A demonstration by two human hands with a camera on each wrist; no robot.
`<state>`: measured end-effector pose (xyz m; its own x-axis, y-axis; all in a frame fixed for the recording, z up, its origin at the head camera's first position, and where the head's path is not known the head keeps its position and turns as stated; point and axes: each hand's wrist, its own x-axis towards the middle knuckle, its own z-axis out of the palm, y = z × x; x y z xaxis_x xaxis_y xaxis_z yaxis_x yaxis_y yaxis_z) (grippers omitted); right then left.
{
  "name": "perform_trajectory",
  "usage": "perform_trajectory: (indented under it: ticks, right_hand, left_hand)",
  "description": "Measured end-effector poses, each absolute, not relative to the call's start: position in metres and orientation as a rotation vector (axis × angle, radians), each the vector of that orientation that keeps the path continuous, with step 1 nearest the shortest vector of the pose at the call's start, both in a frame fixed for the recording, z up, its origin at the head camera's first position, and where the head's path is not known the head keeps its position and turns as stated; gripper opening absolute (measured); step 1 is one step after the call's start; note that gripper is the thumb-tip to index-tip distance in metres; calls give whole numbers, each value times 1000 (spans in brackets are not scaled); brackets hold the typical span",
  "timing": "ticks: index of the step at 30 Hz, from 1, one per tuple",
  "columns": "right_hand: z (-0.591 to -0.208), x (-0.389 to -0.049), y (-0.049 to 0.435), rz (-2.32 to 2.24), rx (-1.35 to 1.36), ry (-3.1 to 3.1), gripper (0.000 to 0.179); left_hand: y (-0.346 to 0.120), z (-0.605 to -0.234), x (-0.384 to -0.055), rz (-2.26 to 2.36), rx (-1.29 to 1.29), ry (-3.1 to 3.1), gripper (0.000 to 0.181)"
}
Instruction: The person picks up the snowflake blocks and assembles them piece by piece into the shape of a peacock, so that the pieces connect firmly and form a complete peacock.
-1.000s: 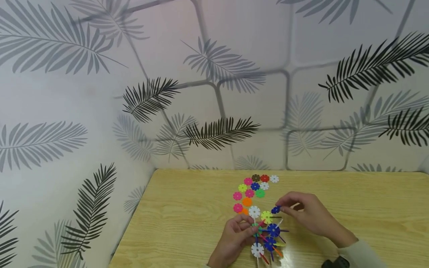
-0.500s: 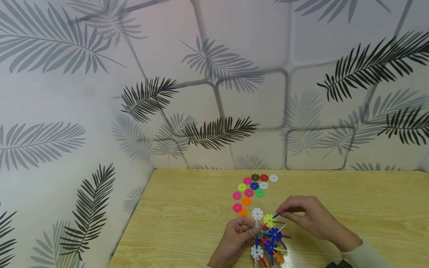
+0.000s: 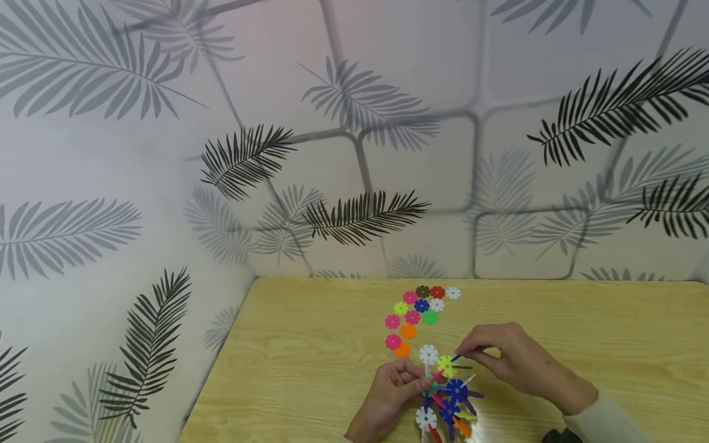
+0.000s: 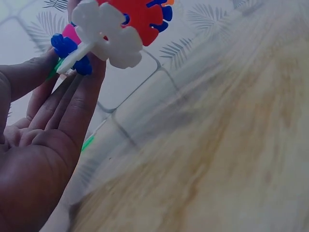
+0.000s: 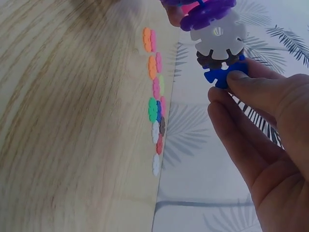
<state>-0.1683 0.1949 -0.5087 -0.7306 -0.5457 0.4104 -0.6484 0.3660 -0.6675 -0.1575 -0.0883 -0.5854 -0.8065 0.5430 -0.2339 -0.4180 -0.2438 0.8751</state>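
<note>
My left hand (image 3: 384,394) pinches a cluster of slotted plastic snowflake discs (image 3: 456,391) near its green disc, close over the table. The cluster joins blue, white, yellow, pink, red and orange discs at angles. In the left wrist view a white disc (image 4: 108,36) and a red disc (image 4: 140,17) stand out beyond the fingers. Between thumb and fingertips my right hand (image 3: 520,366) pinches a blue disc (image 5: 224,75), edge-on in the head view, right at the rim of the yellow disc (image 3: 447,366). The right wrist view has it against a brown disc, below a white one (image 5: 218,35).
Behind the cluster, several loose discs lie flat in a curved band on the wooden table (image 3: 299,344), among them a pink disc (image 3: 412,317), a green one (image 3: 429,317) and an orange one (image 3: 402,349). A leaf-patterned wall (image 3: 354,258) rises at the table's back edge.
The blue disc in my right hand has turned from showing its face to edge-on and come down against the yellow disc's rim. The cluster in my left hand has shifted slightly right.
</note>
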Motion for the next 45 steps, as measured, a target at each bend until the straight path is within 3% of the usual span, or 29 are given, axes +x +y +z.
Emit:
perform_trajectory:
  ticks: [15, 20, 30, 45]
  right_hand:
    - [-512, -169, 194, 1288, 1061, -2469, 39]
    - [-510, -167, 192, 1345, 1007, -2518, 33]
    - [-508, -172, 178, 1406, 951, -2721, 3]
    - [-503, -170, 158, 1305, 834, -2861, 7]
  left_hand:
    - [-85, -588, -159, 2115, 168, 1418, 20]
    - [-87, -588, -158, 2127, 244, 1382, 21]
    - [-88, -588, -157, 2128, 243, 1390, 22]
    - [-86, -582, -157, 2124, 228, 1517, 20]
